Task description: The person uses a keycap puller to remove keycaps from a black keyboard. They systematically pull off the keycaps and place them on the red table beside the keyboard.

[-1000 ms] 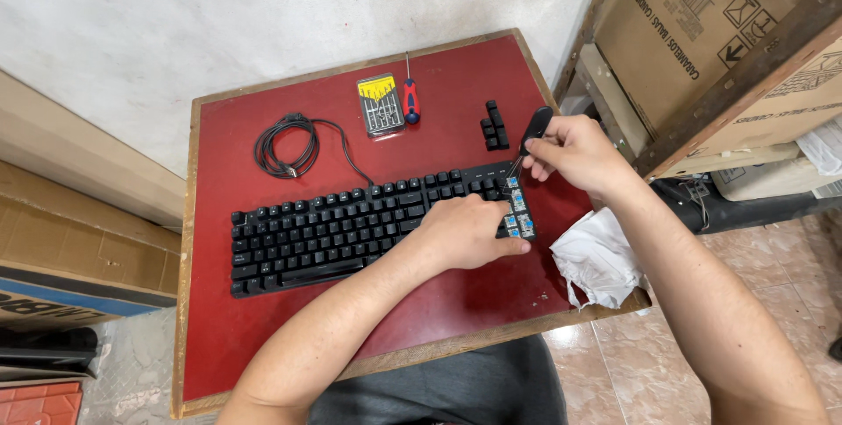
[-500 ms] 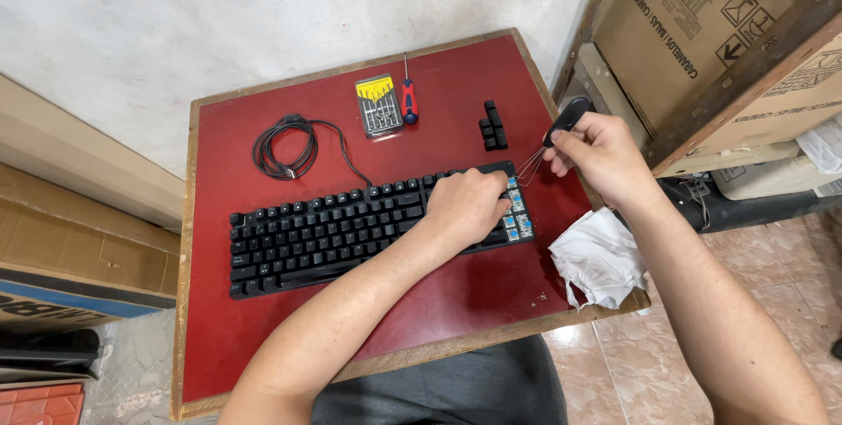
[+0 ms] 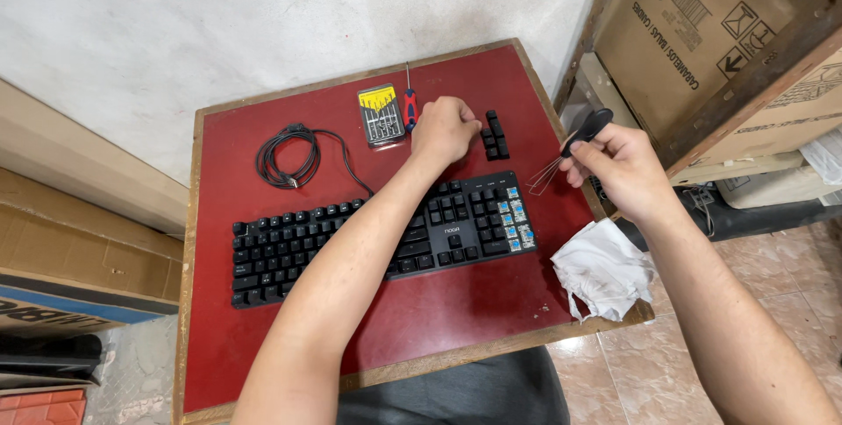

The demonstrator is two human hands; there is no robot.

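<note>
Small red-topped table (image 3: 263, 337) against a white wall, stacked cardboard boxes (image 3: 702, 30) to the right, tiled floor below. Left to right: coiled black cable (image 3: 285, 157) on the far left of the table, running to the black keyboard (image 3: 351, 245) that lies across the middle. Behind it, a small screwdriver-bit case (image 3: 381, 114) with a red-and-blue screwdriver (image 3: 409, 109) just beside it. Left hand (image 3: 445, 129) reaches past the keyboard, fingers curled down near a short row of loose black keycaps (image 3: 495, 135); can't tell if it grips one. Keyboard's right end has several caps off, blue switches (image 3: 516, 219) exposed. Right hand (image 3: 618, 166) sits off the table's right edge, fingers pinched on the black handle of a wire keycap puller (image 3: 570, 149), wire loops pointing left, clear of the keyboard. Crumpled white cloth (image 3: 601, 271) on the near right corner.
</note>
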